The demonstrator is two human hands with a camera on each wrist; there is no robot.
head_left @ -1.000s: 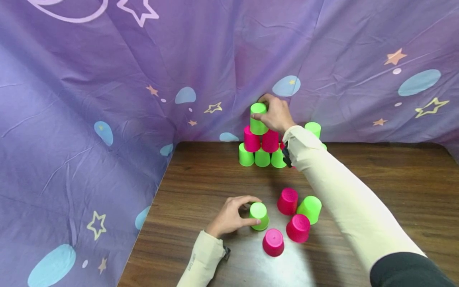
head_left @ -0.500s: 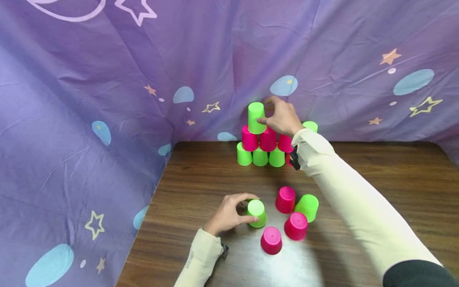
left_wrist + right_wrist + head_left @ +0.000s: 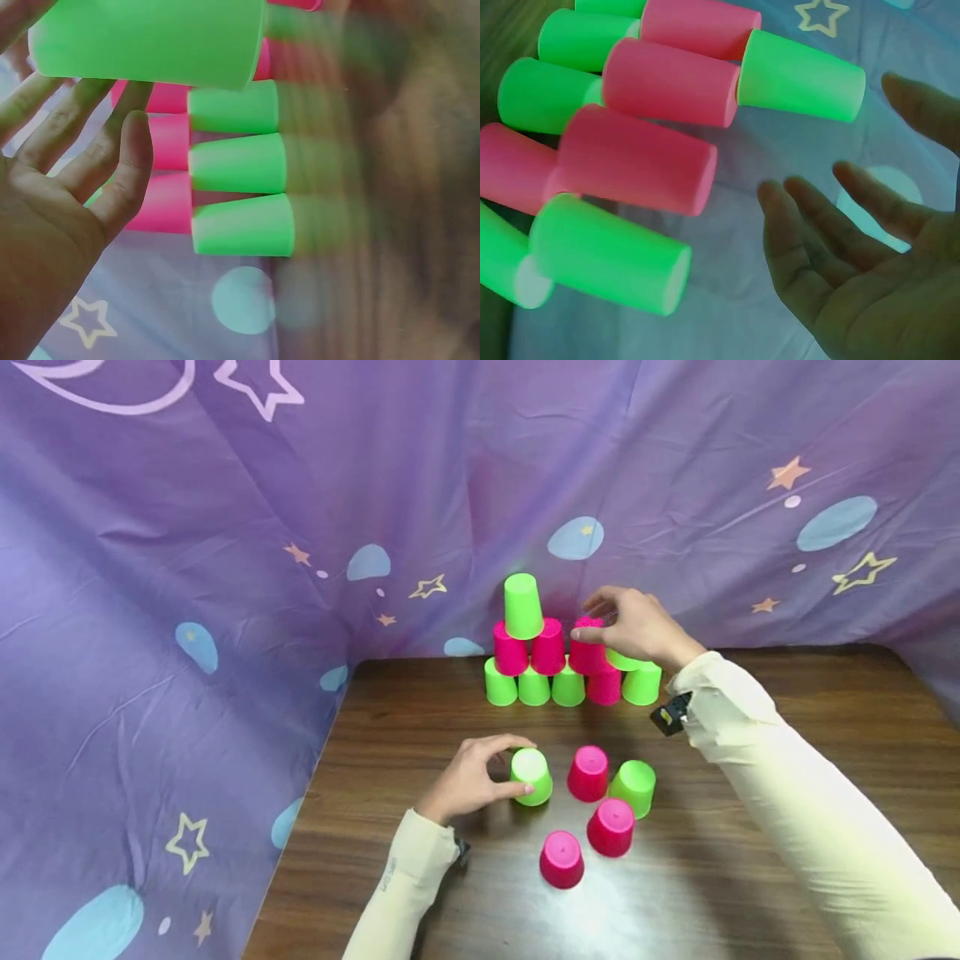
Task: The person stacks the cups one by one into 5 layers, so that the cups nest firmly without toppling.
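My left hand (image 3: 468, 781) pinches an upside-down green cup (image 3: 531, 778) between thumb and fingers; the cup fills the top of the left wrist view. Behind it, along the curtain, rises a stack of upside-down cups. Its bottom row is green with one pink cup (image 3: 604, 685). Above sit pink cups (image 3: 512, 650) and, at the right end, a green cup (image 3: 611, 251). A single green cup (image 3: 522, 607) stands on top, over the two leftmost pink ones. My right hand (image 3: 637, 625) holds nothing, its fingers spread and apart from the cups in the right wrist view.
Nearer on the wooden table (image 3: 375, 877) stand three loose pink cups, one of them frontmost (image 3: 562, 860), and a loose green cup (image 3: 633, 788). A purple patterned curtain (image 3: 450, 485) hangs right behind the stack and down the left side.
My right hand has let go of the top green cup and drawn away to the right. My left hand has shifted with its green cup slightly farther from me, toward the stack.
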